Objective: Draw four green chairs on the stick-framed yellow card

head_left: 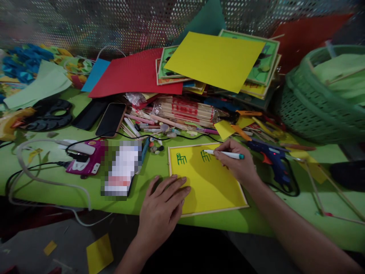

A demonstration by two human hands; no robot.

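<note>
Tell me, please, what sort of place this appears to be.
Probably a craft workspace: a glue gun, bundled sticks and a framed yellow sheet with green drawings lie on the table.

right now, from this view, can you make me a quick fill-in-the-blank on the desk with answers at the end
The left hand rests partly on a framed sheet coloured ____.
The right hand holds a white marker, and the drawings are ____.
The glue gun lies to the sheet's ____.

Missing words: yellow; green; right.
</note>
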